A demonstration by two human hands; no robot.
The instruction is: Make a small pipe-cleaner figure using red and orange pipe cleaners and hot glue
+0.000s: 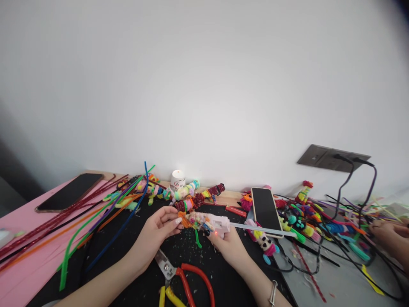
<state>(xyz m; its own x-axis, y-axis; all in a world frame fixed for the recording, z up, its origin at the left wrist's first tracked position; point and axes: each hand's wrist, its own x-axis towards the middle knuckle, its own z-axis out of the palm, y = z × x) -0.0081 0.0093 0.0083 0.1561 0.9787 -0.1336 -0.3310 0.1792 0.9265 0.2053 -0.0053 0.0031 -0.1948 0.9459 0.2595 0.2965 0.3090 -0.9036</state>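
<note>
My left hand (157, 228) pinches a small orange pipe-cleaner piece (183, 218) over the black mat. My right hand (229, 246) is wrapped around a pale pink hot glue gun (221, 222), its front end covered in colourful bits and touching or very close to the orange piece. A small red light glows on the gun. From its back, a long clear glue stick (258, 229) sticks out to the right. A short green pipe cleaner (198, 239) hangs below the gun's front. Beneath my hands lie scissors (193, 279) with red and yellow handles.
Long pipe cleaners (68, 251) spread across a pink sheet (19, 226) at left, beside a dark phone (70, 192). A paper cup (178, 180) stands by the wall. Another phone (266, 209), pipe-cleaner figures, black cables (366, 204) and another person's hand (391, 234) are at right.
</note>
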